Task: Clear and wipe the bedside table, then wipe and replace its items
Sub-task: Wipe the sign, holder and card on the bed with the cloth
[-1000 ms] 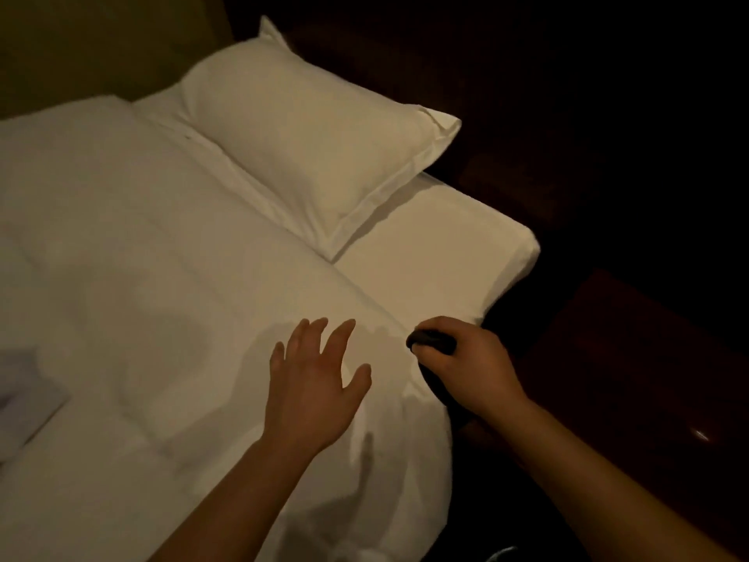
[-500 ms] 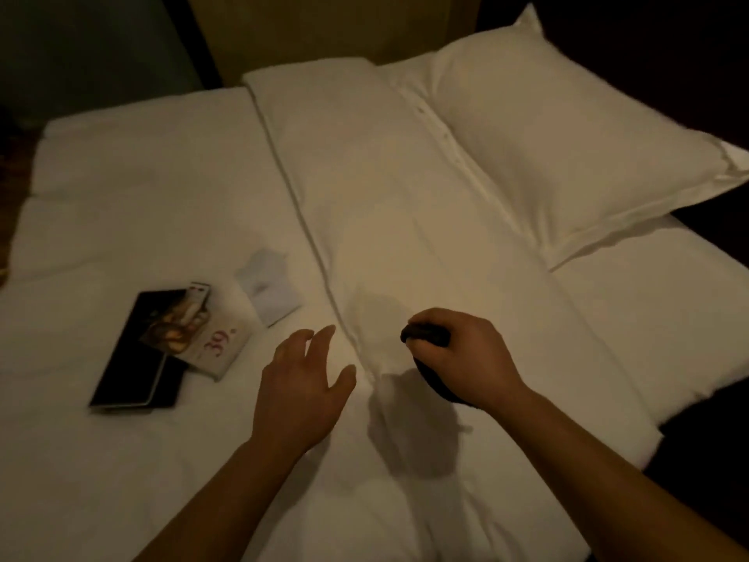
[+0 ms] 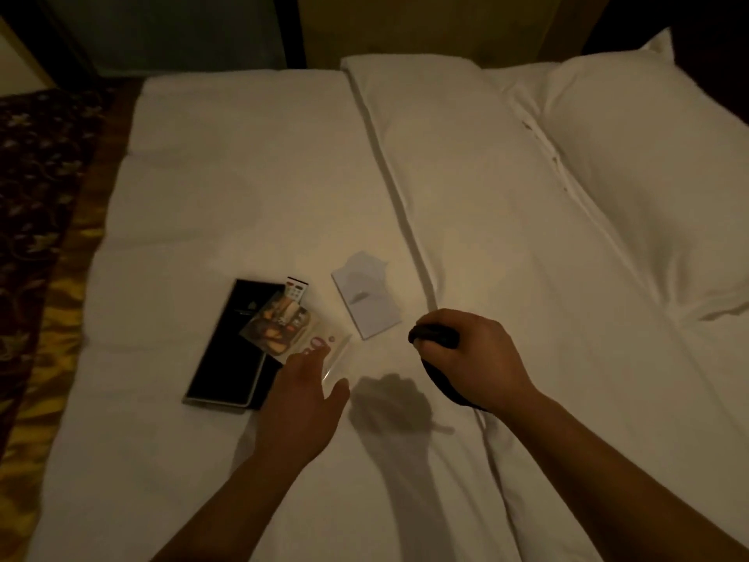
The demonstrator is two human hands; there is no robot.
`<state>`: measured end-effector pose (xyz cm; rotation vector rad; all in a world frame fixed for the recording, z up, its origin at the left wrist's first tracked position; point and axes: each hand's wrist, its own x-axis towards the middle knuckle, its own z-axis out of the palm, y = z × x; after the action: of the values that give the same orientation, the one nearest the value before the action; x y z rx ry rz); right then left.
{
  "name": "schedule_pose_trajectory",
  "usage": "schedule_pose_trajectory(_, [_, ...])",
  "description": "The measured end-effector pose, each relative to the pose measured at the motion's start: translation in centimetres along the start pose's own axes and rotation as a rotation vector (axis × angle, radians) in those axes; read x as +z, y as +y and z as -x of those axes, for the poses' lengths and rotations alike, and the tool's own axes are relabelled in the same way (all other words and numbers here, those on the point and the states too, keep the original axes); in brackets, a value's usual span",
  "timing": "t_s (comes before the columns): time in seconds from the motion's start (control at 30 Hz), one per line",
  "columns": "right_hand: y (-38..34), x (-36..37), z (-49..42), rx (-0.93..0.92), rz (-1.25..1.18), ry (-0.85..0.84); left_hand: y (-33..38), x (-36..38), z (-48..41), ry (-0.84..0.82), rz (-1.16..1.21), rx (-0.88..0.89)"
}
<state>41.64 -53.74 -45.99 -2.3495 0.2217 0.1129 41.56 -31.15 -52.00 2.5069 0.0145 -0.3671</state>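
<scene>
Several items lie on the white bed (image 3: pixel 243 164): a black folder (image 3: pixel 227 350), a printed menu card in a clear stand (image 3: pixel 283 322) on top of it, a remote control (image 3: pixel 297 289) peeking from under the card, and a white notepad (image 3: pixel 364 300). My left hand (image 3: pixel 304 395) reaches over the near corner of the card stand, fingers apart and touching its clear edge. My right hand (image 3: pixel 474 358) is closed around a dark cloth (image 3: pixel 435 336), hovering just right of the notepad.
A white pillow (image 3: pixel 656 164) lies at the right on a folded duvet (image 3: pixel 466 188). Patterned carpet (image 3: pixel 36 221) runs along the left of the bed. The bedside table is out of view.
My view has swung left from the dark bedside table to the bed. Both hands moved left with it; the left hand has reached the card stand. The cloth stays in my right hand.
</scene>
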Motion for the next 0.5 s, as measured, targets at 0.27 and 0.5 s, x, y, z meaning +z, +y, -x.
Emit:
schedule_pose_trajectory(0.27, [-0.6,5.1,-1.6,0.011,-0.041,-0.086,-4.5,2.9,-5.1,0.036,0.7,-0.578])
schedule_pose_trajectory(0.5, [0.3,7.3,-4.7,0.066,-0.159,-0.158,-4.1,3.8,-9.9,0.234,1.359,-0.788])
